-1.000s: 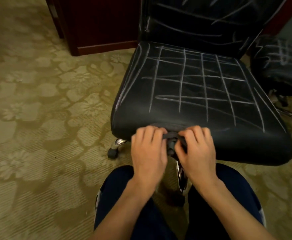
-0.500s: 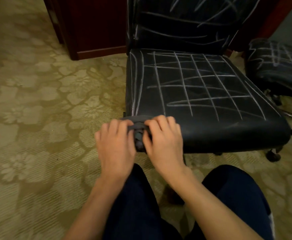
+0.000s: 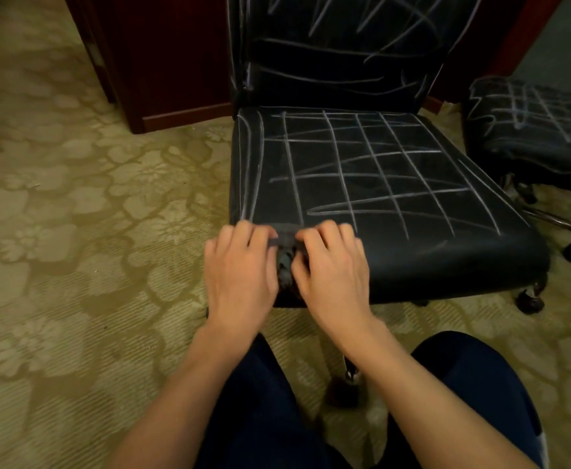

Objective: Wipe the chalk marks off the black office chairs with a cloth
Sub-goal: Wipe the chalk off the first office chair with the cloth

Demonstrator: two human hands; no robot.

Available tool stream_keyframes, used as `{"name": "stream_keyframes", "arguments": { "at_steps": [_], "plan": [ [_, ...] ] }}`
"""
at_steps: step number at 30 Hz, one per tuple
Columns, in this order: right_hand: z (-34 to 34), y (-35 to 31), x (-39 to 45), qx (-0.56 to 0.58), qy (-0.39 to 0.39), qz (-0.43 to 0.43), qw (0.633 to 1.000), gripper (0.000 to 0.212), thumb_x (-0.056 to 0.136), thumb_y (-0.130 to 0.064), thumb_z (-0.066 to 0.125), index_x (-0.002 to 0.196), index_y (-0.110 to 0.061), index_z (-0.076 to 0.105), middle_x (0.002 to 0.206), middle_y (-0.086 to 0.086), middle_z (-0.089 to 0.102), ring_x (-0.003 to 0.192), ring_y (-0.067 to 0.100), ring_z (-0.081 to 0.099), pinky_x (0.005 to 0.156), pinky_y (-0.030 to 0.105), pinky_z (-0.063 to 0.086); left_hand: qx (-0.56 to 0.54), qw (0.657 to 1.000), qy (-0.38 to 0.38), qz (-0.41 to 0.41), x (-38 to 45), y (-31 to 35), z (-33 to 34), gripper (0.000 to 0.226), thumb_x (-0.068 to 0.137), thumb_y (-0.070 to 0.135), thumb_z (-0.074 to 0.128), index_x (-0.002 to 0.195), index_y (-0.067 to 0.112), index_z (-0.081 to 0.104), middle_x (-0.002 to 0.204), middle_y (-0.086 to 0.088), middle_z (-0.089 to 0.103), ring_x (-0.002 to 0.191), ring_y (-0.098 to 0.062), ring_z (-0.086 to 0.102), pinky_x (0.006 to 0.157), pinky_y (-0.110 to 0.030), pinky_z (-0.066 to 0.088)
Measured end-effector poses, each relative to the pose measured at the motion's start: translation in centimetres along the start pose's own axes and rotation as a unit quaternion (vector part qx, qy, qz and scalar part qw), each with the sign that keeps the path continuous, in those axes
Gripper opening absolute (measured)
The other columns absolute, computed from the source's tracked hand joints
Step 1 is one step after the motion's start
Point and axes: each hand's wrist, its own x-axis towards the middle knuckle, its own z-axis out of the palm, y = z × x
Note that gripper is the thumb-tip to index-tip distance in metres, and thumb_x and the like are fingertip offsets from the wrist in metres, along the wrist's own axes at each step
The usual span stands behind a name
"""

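- Chalk marks, a white grid of lines [image 3: 362,170], cover the seat of the black padded office chair [image 3: 480,252], with loose scribbles on its backrest [image 3: 338,45].
- Dark grey bunched cloth [image 3: 286,255] sits at the seat's front left edge, gripped from both sides: left hand [image 3: 240,269] and right hand [image 3: 331,265] each curl their fingers round it.
- Judging by the unbroken lines, wiping has hardly begun.
- Second chalked black chair [image 3: 531,120] on the patterned carpet [image 3: 74,231] is likewise untouched.
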Motion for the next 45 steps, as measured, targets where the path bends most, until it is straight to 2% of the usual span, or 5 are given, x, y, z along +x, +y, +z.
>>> {"name": "stream_keyframes", "arguments": {
  "at_steps": [8,15,25,31,45],
  "plan": [
    [-1.6,5.9,-2.9,-0.016,0.003,-0.021,1.000,0.024,0.087,-0.024,0.052,0.102,-0.010,0.065,0.097,0.007,0.060,0.087,0.027,0.053,0.069,0.040,0.044,-0.003,0.998,-0.028,0.048,-1.6,4.8,1.8,0.018,0.091,0.022,0.052,0.102,0.016,0.065,0.093,-0.002,0.058,0.087,-0.025,0.051,0.075,-0.037,0.032],
    [-5.5,19.2,-3.2,-0.076,0.040,0.134,0.987,0.024,0.085,-0.017,0.059,0.106,-0.006,0.066,0.101,0.012,0.060,0.090,0.033,0.054,0.072,0.048,0.050,-0.032,0.986,-0.107,0.120,4.0,18.1,8.8,0.019,0.084,0.021,0.069,0.103,0.019,0.067,0.100,-0.002,0.061,0.095,-0.026,0.056,0.080,-0.038,0.035],
    [-4.6,20.2,-6.9,-0.045,0.057,0.119,0.990,0.021,0.083,-0.008,0.067,0.103,-0.002,0.066,0.098,0.013,0.059,0.089,0.030,0.052,0.075,0.036,0.046,-0.025,0.978,-0.128,0.162,1.5,18.3,9.2,0.018,0.075,0.016,0.073,0.093,0.016,0.068,0.089,-0.003,0.061,0.086,-0.027,0.057,0.078,-0.037,0.032],
    [-5.0,25.5,-2.7,-0.070,0.085,0.297,0.948,0.021,0.092,-0.007,0.058,0.111,-0.002,0.063,0.110,0.017,0.058,0.099,0.036,0.050,0.080,0.043,0.043,-0.022,0.967,-0.196,0.164,6.9,25.7,13.5,0.024,0.098,0.026,0.052,0.121,0.020,0.059,0.121,-0.001,0.057,0.114,-0.023,0.050,0.095,-0.037,0.032],
    [-4.1,3.9,-6.0,0.072,-0.034,0.038,0.996,0.028,0.088,-0.026,0.050,0.108,-0.012,0.064,0.107,0.006,0.057,0.094,0.025,0.052,0.069,0.037,0.052,0.010,1.000,-0.008,-0.028,-6.2,7.1,-0.8,0.018,0.090,0.023,0.057,0.100,0.015,0.068,0.094,-0.003,0.062,0.089,-0.024,0.050,0.076,-0.038,0.033]
  ]
}}
